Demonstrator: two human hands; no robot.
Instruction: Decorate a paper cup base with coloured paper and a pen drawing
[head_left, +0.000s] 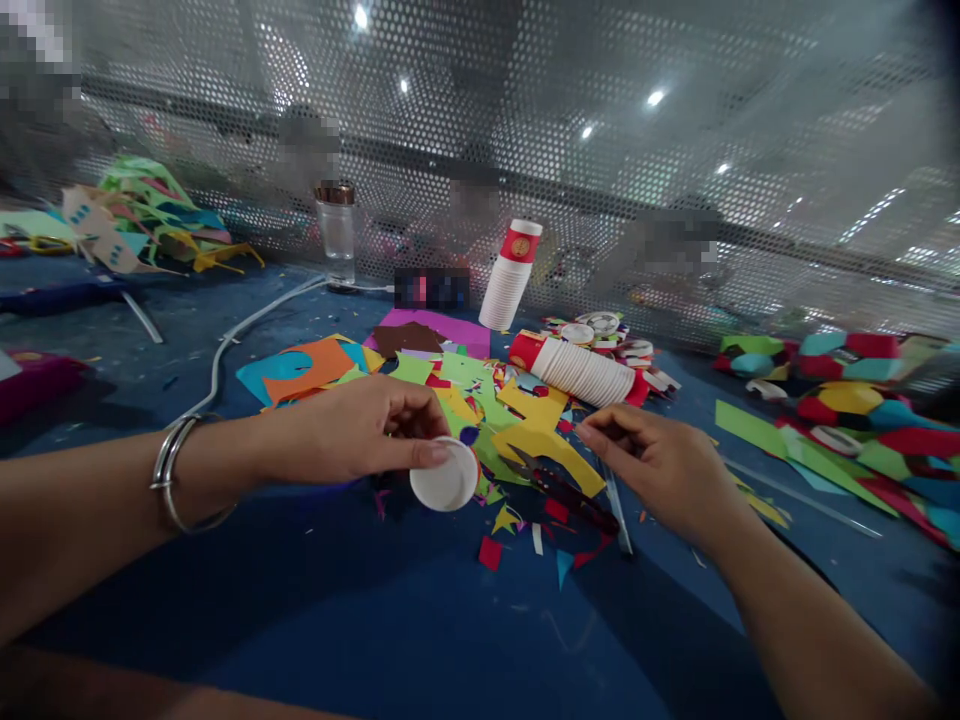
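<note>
My left hand (364, 425) pinches the rim of a small white paper cup piece (444, 482) between thumb and fingers, its round white face toward me. To the right, my right hand (660, 465) is closed in a pinch above the scraps; whether something tiny sits between its fingertips I cannot make out. Between the hands lie dark-handled scissors (574, 497), beside cut yellow paper (555, 455) and light green paper (469, 375). Small red, blue and white scraps (491, 553) are scattered on the blue table (420, 620) below them.
One stack of paper cups (510, 285) stands tilted at the back; another stack (577, 370) lies in front of it. Coloured paper pieces (847, 400) fill the right side. At the left are a paper heap (150, 220), a glass (337, 245), a white cable (217, 360) and a glue gun (67, 295).
</note>
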